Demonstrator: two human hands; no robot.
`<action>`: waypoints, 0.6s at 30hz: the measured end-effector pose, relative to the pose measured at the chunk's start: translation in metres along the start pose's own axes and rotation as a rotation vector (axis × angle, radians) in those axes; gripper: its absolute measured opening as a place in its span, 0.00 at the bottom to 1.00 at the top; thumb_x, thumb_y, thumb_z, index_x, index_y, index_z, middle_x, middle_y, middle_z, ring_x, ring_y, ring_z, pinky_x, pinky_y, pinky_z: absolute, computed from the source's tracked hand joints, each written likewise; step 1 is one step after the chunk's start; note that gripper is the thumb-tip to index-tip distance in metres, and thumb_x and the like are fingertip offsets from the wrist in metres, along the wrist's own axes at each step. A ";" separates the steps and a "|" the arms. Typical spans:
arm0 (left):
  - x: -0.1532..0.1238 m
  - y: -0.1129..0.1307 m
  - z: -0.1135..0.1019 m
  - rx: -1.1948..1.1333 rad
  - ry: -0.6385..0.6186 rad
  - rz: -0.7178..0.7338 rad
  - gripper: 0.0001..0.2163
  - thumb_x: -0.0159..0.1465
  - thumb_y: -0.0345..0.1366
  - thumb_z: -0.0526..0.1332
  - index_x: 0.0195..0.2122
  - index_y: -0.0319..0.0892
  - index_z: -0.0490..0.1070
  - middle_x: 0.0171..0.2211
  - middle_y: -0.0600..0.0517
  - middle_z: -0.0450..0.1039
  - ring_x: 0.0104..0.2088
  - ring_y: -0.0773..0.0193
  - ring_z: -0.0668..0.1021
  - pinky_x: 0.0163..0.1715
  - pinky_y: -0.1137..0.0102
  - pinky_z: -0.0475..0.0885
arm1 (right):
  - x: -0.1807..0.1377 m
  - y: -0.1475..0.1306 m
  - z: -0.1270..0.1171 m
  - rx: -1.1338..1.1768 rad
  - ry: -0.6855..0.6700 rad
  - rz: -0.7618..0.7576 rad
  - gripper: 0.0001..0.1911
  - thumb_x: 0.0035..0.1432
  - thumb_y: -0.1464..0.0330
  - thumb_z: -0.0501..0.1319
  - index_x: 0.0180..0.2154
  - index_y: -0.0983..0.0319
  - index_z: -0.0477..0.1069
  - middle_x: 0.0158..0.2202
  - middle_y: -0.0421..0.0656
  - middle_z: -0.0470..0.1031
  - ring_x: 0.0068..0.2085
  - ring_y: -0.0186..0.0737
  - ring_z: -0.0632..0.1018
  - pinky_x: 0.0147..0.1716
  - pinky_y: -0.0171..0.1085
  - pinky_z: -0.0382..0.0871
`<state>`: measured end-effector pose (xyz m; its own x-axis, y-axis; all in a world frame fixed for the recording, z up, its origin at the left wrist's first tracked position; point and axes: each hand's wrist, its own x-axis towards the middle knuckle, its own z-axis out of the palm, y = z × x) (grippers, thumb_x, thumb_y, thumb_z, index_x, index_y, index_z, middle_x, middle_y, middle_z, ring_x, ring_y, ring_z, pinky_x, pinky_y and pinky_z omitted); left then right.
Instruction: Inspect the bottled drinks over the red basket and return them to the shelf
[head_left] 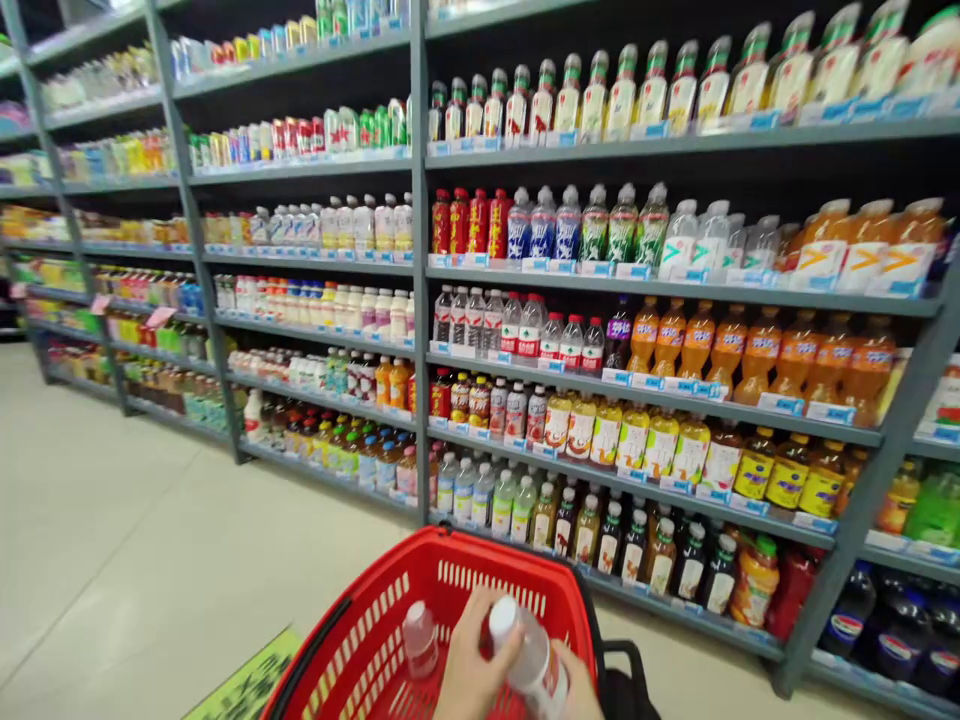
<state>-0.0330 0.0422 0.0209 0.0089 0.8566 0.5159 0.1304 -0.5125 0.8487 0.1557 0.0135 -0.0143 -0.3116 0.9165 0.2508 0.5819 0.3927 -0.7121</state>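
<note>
A red plastic shopping basket (450, 548) sits at the bottom of the view, in front of the drink shelves. Over its right side my left hand (466, 662) wraps round a clear bottle with a white cap (525, 655), which is tilted. My right hand (579, 692) shows only in part at the bottle's lower end, touching it from the right. Inside the basket stands another small clear bottle (420, 640) with a pale cap. The basket's black handle (628, 660) sticks out on the right.
Grey metal shelving (418, 300) full of bottled drinks runs along the right and back, several tiers high, reaching almost to the floor. The beige tiled floor (112, 520) stretches to the left. A green floor sticker (240, 690) lies beside the basket.
</note>
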 end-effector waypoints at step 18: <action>-0.087 -0.071 -0.004 -0.432 0.331 -0.458 0.43 0.56 0.72 0.63 0.58 0.39 0.73 0.61 0.38 0.71 0.64 0.40 0.69 0.64 0.55 0.64 | -0.056 0.030 0.053 -0.248 -0.072 0.172 0.39 0.40 0.53 0.70 0.56 0.57 0.74 0.44 0.49 0.81 0.44 0.54 0.83 0.41 0.41 0.77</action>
<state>-0.0467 0.0044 -0.0838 -0.2639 0.9634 0.0465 -0.3561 -0.1421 0.9236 0.1507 -0.0298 -0.0848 -0.2401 0.9668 0.0872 0.7933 0.2472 -0.5564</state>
